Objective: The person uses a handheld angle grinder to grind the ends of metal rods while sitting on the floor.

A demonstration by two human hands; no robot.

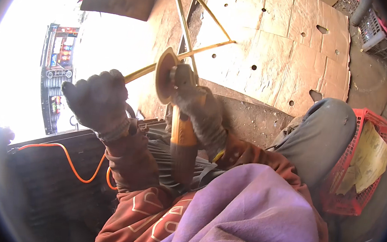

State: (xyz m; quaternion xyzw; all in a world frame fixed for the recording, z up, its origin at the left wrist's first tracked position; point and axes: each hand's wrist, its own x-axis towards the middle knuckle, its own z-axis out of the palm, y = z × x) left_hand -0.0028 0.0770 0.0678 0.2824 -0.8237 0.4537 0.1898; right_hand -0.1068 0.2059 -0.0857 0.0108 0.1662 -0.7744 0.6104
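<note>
My left hand (97, 99), in a dark work glove, is closed around the lower left end of a gold-coloured metal tube frame (140, 73); the grip itself is partly hidden. Thin tubes of this frame cross and stretch away toward the top. In my right hand (205, 117), also gloved, is an angle grinder (185, 131) with a yellow body, held upright around its head. Its round brown disc (164, 75) overlaps the tube in the picture; whether they touch, I cannot tell. The grinder's dark rear end is down by my lap.
Flattened cardboard (271, 59) with holes covers the ground ahead. At my right knee stands a red plastic crate (346, 203) holding yellowish sheets. A grey crate (377, 42) is at the far right. An orange cord (70, 159) runs across a dark surface at left.
</note>
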